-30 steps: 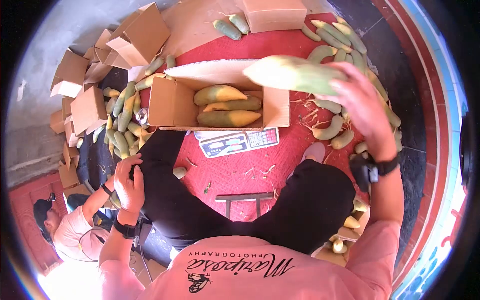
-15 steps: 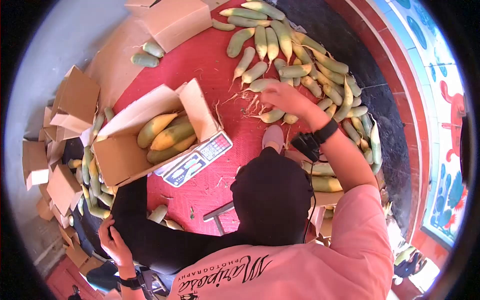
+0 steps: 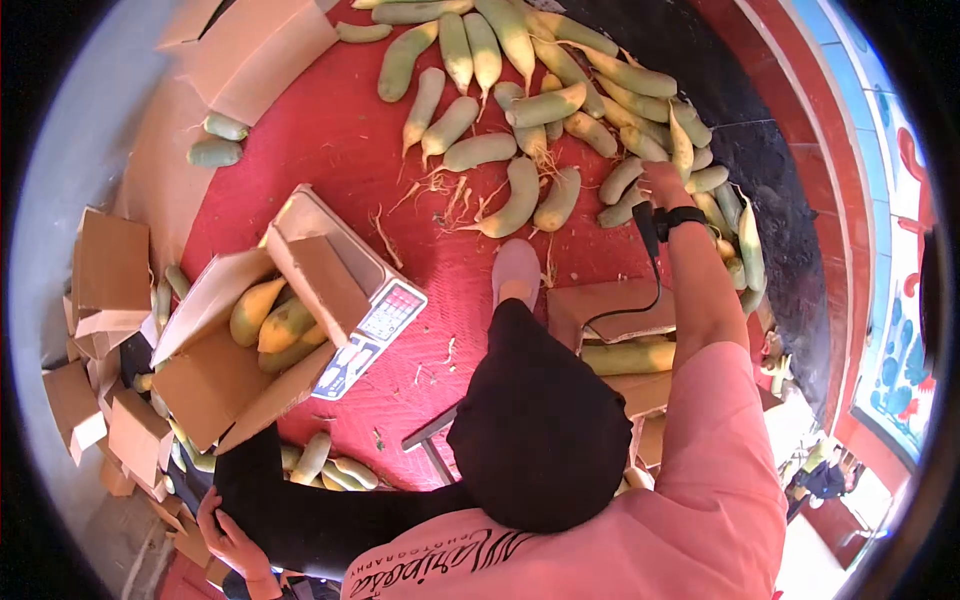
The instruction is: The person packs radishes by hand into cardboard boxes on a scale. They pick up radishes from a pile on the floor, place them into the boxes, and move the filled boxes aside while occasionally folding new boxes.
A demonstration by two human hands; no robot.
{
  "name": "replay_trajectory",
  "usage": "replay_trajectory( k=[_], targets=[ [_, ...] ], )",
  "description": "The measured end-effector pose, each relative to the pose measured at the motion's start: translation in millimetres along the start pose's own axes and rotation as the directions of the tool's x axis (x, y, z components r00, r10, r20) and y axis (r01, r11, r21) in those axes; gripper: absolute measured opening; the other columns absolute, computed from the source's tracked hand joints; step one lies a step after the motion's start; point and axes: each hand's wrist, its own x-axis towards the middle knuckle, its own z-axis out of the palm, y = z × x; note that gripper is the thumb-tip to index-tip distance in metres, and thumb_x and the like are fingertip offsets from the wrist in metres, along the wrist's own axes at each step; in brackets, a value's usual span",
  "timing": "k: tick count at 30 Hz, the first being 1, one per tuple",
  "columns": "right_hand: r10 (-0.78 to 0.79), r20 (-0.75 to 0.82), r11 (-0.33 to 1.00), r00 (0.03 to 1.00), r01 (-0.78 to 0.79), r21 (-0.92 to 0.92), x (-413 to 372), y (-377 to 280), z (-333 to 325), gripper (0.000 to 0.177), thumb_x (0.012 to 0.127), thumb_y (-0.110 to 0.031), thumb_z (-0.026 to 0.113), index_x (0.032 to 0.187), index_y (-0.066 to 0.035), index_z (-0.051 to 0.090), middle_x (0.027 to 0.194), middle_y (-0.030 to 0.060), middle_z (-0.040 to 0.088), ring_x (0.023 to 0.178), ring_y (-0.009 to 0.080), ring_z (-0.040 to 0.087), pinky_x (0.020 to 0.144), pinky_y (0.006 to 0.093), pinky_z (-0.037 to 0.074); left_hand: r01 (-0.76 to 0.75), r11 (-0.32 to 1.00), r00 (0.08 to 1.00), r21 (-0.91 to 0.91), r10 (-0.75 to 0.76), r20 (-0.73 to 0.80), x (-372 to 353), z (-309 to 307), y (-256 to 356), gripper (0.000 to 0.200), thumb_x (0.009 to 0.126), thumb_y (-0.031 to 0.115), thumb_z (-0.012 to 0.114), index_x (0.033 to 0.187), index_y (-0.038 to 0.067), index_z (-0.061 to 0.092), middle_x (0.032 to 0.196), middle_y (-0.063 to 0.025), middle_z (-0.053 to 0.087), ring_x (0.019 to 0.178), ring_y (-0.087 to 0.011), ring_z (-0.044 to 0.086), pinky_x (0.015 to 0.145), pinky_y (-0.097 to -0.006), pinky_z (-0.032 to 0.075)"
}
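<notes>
My right hand [image 3: 662, 186] reaches into the right side of a pile of green radishes [image 3: 590, 135], right at a yellow-tipped radish [image 3: 682, 150]. Its fingers are partly hidden, so I cannot tell whether they grip one. My left hand [image 3: 232, 540] lies over my bent left knee, its fingers stretched out and holding nothing. In front of that knee, a cardboard box [image 3: 200, 390] with raised flaps rests on a digital scale [image 3: 395, 305]. Several yellow-green radishes [image 3: 285, 325] lie inside the box.
Beside my right knee stands another cardboard box [image 3: 610, 300] with radishes in it. Loose roots litter the red mat [image 3: 330, 150]. More boxes [image 3: 110, 260] are stacked at the left, and a large box [image 3: 260, 60] stands at the back left. A tiled wall [image 3: 790, 150] curves along the right.
My right hand has moved right, away from the radishes near my foot, to the pile's right side. The view has shifted, and a box flap now leans over the scale end. My left hand stays on the knee.
</notes>
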Motion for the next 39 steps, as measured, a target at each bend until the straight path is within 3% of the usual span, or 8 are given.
replay_trajectory(
  k=[2, 7, 12, 19, 24, 27, 33, 39],
  targets=[
    [0.145, -0.083, 0.681, 0.986, -0.160, -0.715, -32.1, -76.8, -23.0, 0.023, 0.077, -0.025, 0.061, 0.088, -0.005, 0.058, 0.078, 0.0151, 0.064, 0.073, 0.0327, 0.063, 0.064, 0.0395, 0.050, 0.016, 1.000, 1.000, -0.013, -0.016, 0.012, 3.4, 2.4, -0.7, 0.022, 0.090, 0.007, 0.040, 0.102, -0.004, 0.054, 0.110, -0.0157, 0.059, 0.101, -0.0286, 0.055, 0.094, -0.0373, 0.038],
    [0.371, -0.015, 0.570, 0.928, -0.241, -0.785, -63.8, -85.3, -57.5, 0.038, 0.073, -0.031, 0.067, 0.099, -0.005, 0.059, 0.085, 0.0189, 0.064, 0.080, 0.0333, 0.063, 0.068, 0.0407, 0.050, 0.070, 0.996, 0.996, 0.063, -0.073, 0.051, 7.4, -1.2, -2.4, 0.022, 0.091, 0.010, 0.039, 0.101, -0.003, 0.054, 0.112, -0.0156, 0.059, 0.103, -0.0300, 0.054, 0.095, -0.0385, 0.038],
    [0.843, -0.118, 0.516, 0.524, -0.730, 0.448, -50.1, -92.0, -42.1, 0.046, 0.072, -0.027, 0.074, 0.106, 0.000, 0.058, 0.093, 0.0162, 0.065, 0.086, 0.0276, 0.064, 0.068, 0.0401, 0.051, -0.009, 0.992, 0.998, 0.128, 0.000, 0.070, 11.0, 0.0, 1.9, 0.022, 0.091, 0.012, 0.040, 0.100, -0.002, 0.054, 0.109, -0.0150, 0.060, 0.102, -0.0301, 0.055, 0.095, -0.0391, 0.039],
    [0.816, -0.423, 0.522, 0.395, -0.818, 0.242, -43.7, -41.9, -10.2, 0.065, 0.067, -0.035, 0.076, 0.109, 0.010, 0.053, 0.104, 0.0202, 0.062, 0.087, 0.0279, 0.065, 0.070, 0.0378, 0.054, 0.052, 0.964, 0.997, 0.260, -0.063, 0.035, 10.0, 3.8, 6.6, 0.022, 0.091, 0.013, 0.039, 0.097, -0.001, 0.055, 0.106, -0.0146, 0.061, 0.101, -0.0301, 0.056, 0.094, -0.0391, 0.040],
    [0.581, -0.526, 0.642, 0.621, -0.747, -0.173, -48.2, -52.9, 3.4, 0.069, 0.067, -0.042, 0.069, 0.107, 0.012, 0.051, 0.102, 0.0248, 0.061, 0.092, 0.0319, 0.063, 0.077, 0.0369, 0.051, 0.011, 0.994, 1.000, 0.113, -0.014, 0.021, 13.1, 9.5, 11.6, 0.018, 0.087, 0.003, 0.043, 0.098, -0.001, 0.056, 0.105, -0.0141, 0.061, 0.102, -0.0290, 0.056, 0.093, -0.0378, 0.040],
    [0.489, 0.022, 0.834, 0.872, -0.459, -0.306, -49.1, -88.0, -19.9, 0.066, 0.069, -0.049, 0.067, 0.105, 0.006, 0.057, 0.097, 0.0214, 0.065, 0.082, 0.0315, 0.064, 0.071, 0.0388, 0.050, -0.024, 0.985, 1.000, 0.171, 0.025, -0.002, 12.4, 8.1, 26.2, 0.017, 0.083, 0.000, 0.046, 0.095, -0.001, 0.058, 0.102, -0.0144, 0.062, 0.096, -0.0286, 0.057, 0.089, -0.0368, 0.042],
    [0.546, 0.320, 0.494, 0.774, -0.606, 0.623, -46.5, -246.0, -22.9, 0.031, 0.080, -0.029, 0.064, 0.099, -0.004, 0.063, 0.094, 0.0047, 0.063, 0.085, 0.0166, 0.059, 0.079, 0.0300, 0.045, -0.058, 0.990, 0.995, 0.132, 0.068, -0.071, 7.5, 10.7, 35.6, 0.014, 0.078, 0.000, 0.049, 0.088, 0.001, 0.059, 0.097, -0.0147, 0.064, 0.092, -0.0309, 0.058, 0.086, -0.0386, 0.044],
    [0.038, 0.083, 0.738, 0.996, -0.084, 0.669, -71.2, -483.4, -33.1, 0.050, 0.079, -0.027, 0.062, 0.119, 0.000, 0.050, 0.103, 0.0057, 0.058, 0.096, 0.0154, 0.053, 0.088, 0.0275, 0.040, -0.079, 0.995, 0.987, 0.060, 0.087, -0.135, -3.6, 4.0, 19.1, 0.011, 0.076, 0.003, 0.050, 0.083, 0.001, 0.058, 0.097, -0.0145, 0.065, 0.089, -0.0314, 0.059, 0.084, -0.0384, 0.045]
  ],
)
